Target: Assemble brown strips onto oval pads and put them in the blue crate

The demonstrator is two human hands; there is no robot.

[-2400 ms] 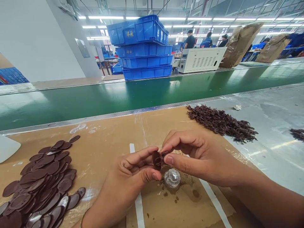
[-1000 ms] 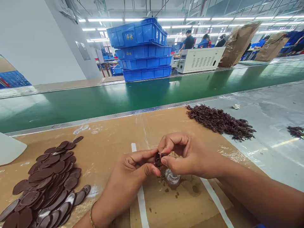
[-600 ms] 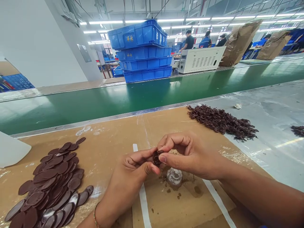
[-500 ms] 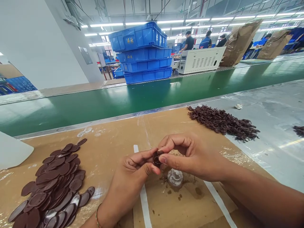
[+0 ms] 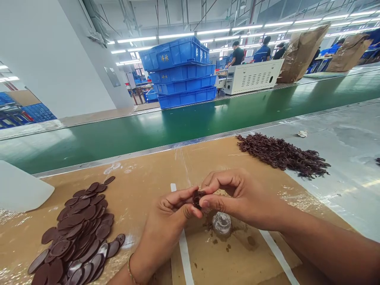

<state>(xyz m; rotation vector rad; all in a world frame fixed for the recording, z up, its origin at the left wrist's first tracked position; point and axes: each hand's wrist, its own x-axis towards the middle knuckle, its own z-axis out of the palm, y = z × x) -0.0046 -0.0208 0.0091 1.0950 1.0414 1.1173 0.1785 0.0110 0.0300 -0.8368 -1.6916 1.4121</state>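
Note:
A small dark brown piece (image 5: 197, 199) is held up over the table between my two hands. My left hand (image 5: 166, 221) pinches it between thumb and fingers from the left. From the right, the thumb and forefinger of my right hand (image 5: 237, 194) close on its edge; whether they hold a second small part there is hidden. Below my right hand stands a small clear glass jar (image 5: 221, 225), with wet brown spots around it. A heap of flat brown oval discs (image 5: 80, 221) lies to the left. At the right is a pile of small, twisted dark brown pieces (image 5: 282, 155).
Brown paper (image 5: 142, 186) with white tape strips (image 5: 186, 253) covers the table. Behind it runs a green conveyor belt (image 5: 124, 134). Stacked blue crates (image 5: 184, 79), a white machine (image 5: 253, 76) and several people stand beyond. A white container (image 5: 23, 188) is at far left.
The whole view has shifted slightly, so things appear a little farther right and lower. Both hands keep their pinch on the brown piece, with barely any change in the fingers.

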